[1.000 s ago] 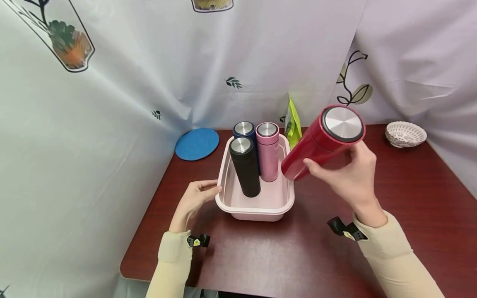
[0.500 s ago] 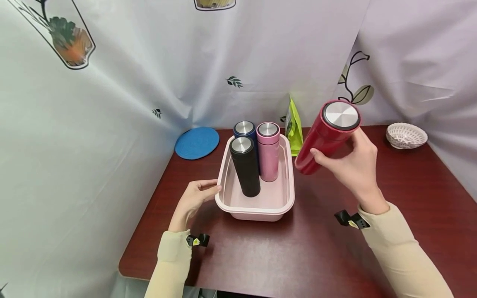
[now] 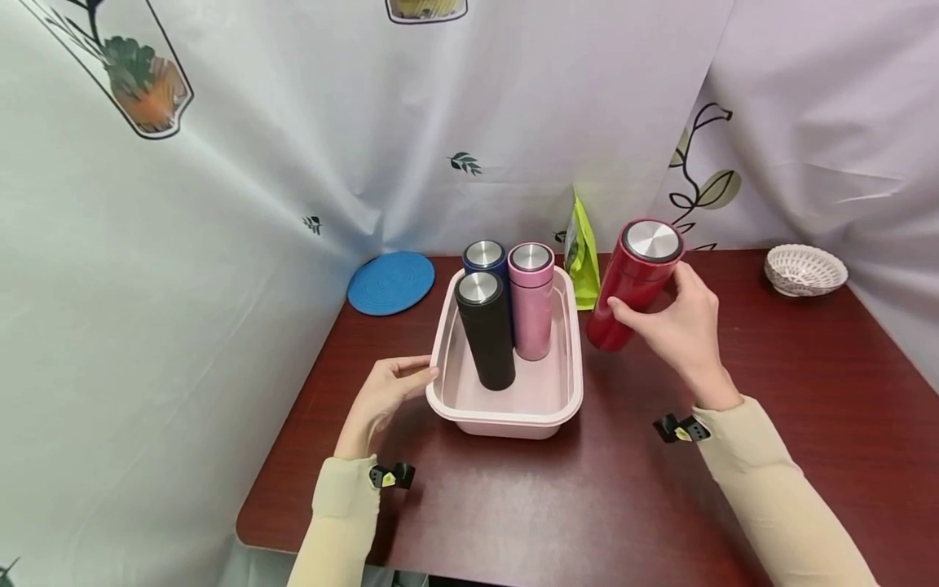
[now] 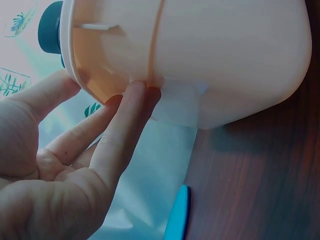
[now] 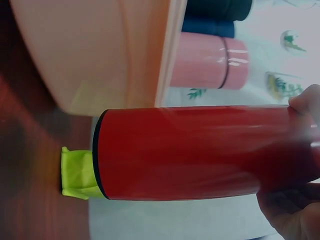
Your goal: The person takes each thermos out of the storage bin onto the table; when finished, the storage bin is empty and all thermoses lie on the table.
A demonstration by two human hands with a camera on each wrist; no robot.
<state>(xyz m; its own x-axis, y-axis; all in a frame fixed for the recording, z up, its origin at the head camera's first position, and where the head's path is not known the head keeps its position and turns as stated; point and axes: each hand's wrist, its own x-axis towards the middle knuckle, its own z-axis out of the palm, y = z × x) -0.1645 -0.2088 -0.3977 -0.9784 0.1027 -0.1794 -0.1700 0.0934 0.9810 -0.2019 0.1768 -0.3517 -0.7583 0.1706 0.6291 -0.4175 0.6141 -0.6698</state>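
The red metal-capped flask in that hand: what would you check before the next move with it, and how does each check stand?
1. Grip: right hand wraps the red metal-capped flask near its top: ok.
2. Flask base on the dark wooden table: cannot tell.
3. Flask stands outside the pink plastic tub, right of it: ok.
4. Tub steadied: left hand touches its left rim: ok.
5. Free space in the tub in front of the black flask and pink flask: ok.

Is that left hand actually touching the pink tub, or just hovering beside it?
Touching. The left wrist view shows the left hand with its fingertips pressed against the pink tub just under the rim; the head view agrees.
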